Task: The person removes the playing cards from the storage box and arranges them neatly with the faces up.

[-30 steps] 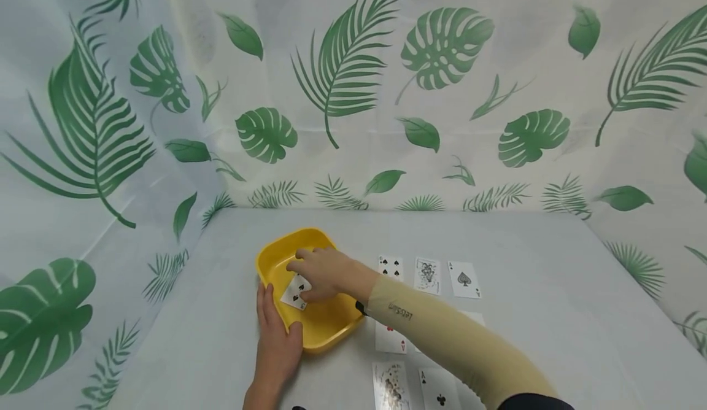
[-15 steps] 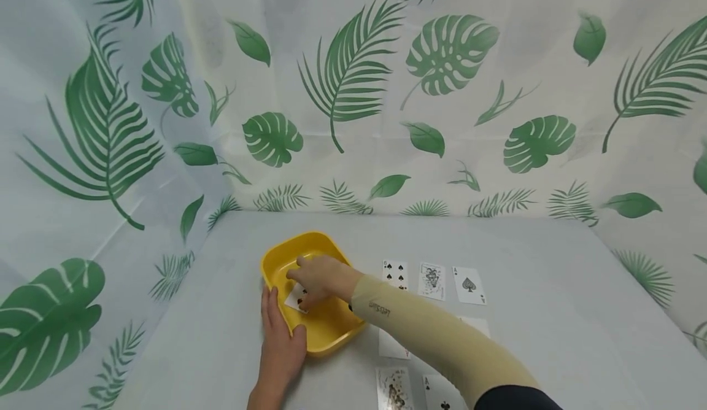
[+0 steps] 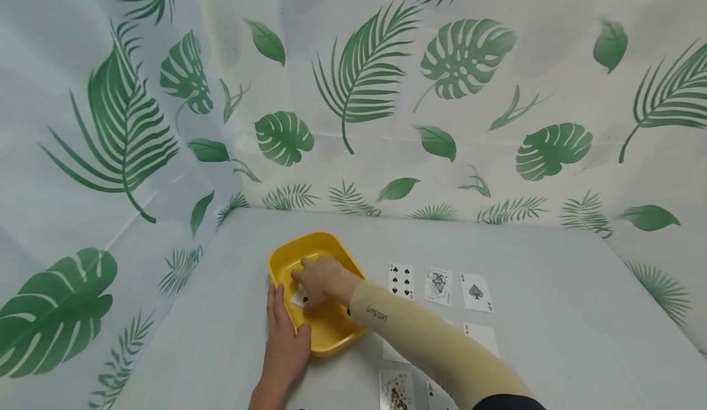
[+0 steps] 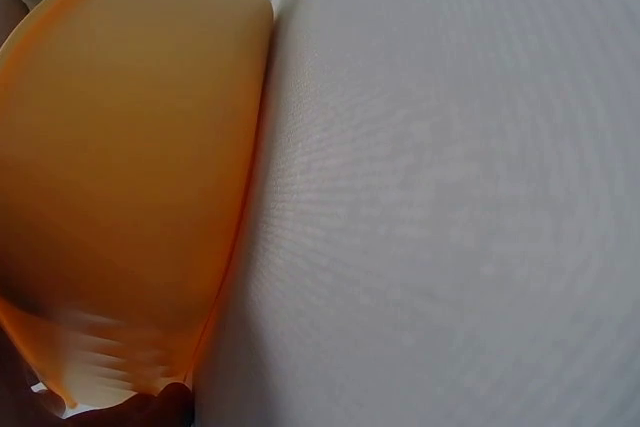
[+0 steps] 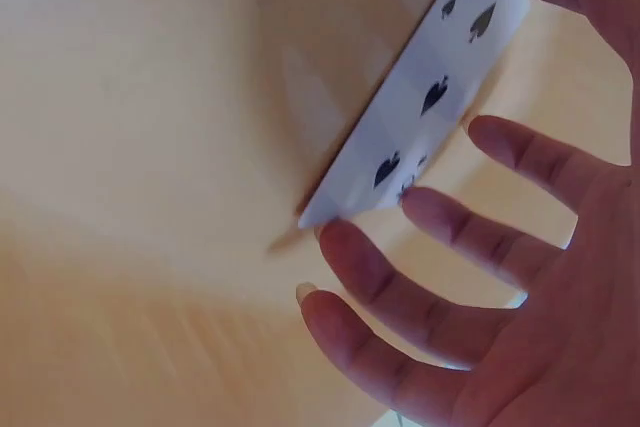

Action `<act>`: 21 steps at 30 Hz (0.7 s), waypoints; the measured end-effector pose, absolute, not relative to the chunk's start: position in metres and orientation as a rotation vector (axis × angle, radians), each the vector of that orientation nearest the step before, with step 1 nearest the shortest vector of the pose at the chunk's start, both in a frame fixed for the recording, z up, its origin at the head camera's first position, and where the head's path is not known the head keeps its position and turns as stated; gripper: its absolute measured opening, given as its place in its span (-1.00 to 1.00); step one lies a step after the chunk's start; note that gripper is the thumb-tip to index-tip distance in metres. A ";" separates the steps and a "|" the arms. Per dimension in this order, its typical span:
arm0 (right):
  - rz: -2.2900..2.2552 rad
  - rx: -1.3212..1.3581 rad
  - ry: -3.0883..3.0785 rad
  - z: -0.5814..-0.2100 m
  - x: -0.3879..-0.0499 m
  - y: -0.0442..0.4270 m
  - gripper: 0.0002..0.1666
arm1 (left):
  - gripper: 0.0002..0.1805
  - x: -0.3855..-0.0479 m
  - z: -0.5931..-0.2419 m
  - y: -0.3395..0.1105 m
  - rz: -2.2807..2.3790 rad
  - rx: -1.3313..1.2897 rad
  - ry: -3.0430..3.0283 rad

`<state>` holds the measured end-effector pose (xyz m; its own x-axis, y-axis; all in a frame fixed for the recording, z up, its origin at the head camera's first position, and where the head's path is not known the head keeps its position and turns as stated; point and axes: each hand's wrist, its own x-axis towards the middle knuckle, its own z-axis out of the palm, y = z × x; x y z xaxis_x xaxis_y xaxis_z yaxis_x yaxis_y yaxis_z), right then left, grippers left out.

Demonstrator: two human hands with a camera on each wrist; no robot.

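A yellow tray (image 3: 284, 253) stands on the table left of centre. My left hand (image 3: 287, 345) holds its near left side, the fingers along the outer wall and the thumb at the near corner. In the left wrist view the outer wall of the tray (image 4: 130, 147) fills the left part. My right hand (image 3: 326, 281) reaches inside the tray. A three of spades playing card (image 5: 435, 97) lies tilted there, its left edge casting a shadow on the tray floor. The thumb of my right hand (image 5: 560, 317) is at one end of the card and curled fingers grip the other.
Right of the tray, playing cards lie face up in rows: a six of spades (image 3: 401, 281), a joker (image 3: 438, 286), an ace of spades (image 3: 476, 292), another joker (image 3: 396, 391) and several more. The right sleeve (image 3: 425, 342) covers some. A leaf-printed curtain (image 3: 386, 152) closes the back.
The right hand stays in the tray and now hides more of the card. The whole scene has shifted slightly to the right as the head moved. The left hand keeps its place on the tray.
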<state>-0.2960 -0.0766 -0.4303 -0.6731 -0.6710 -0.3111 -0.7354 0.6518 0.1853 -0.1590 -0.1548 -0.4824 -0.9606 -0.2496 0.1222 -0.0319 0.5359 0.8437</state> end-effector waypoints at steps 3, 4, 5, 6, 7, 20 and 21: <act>0.434 -1.148 2.661 -0.431 -0.295 -0.078 -0.13 | -0.06 -0.159 -0.483 -0.154 -1.379 0.239 -2.551; 0.433 -1.145 2.664 -0.431 -0.295 -0.078 -0.12 | -0.06 -0.159 -0.483 -0.154 -1.376 0.240 -2.550; 0.434 -1.140 2.667 -0.432 -0.295 -0.078 -0.11 | -0.06 -0.159 -0.483 -0.154 -1.373 0.241 -2.552; 0.436 -1.130 2.669 -0.432 -0.295 -0.078 -0.10 | -0.06 -0.159 -0.483 -0.154 -1.375 0.241 -2.551; 0.432 -1.116 2.674 -0.431 -0.295 -0.077 -0.09 | -0.06 -0.159 -0.483 -0.153 -1.375 0.238 -2.549; 0.365 -1.242 2.716 -0.395 -0.290 -0.065 -0.13 | -0.06 -0.158 -0.484 -0.153 -1.350 0.235 -2.557; 0.374 -1.264 2.719 -0.390 -0.288 -0.063 -0.13 | -0.06 -0.158 -0.484 -0.153 -1.350 0.232 -2.554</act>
<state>-0.2881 -0.0631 -0.3901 -0.6439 -0.7354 -0.2109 -0.7651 0.6207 0.1716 -0.1581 -0.1534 -0.4837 -0.9577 -0.2516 0.1395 -0.0265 0.5599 0.8281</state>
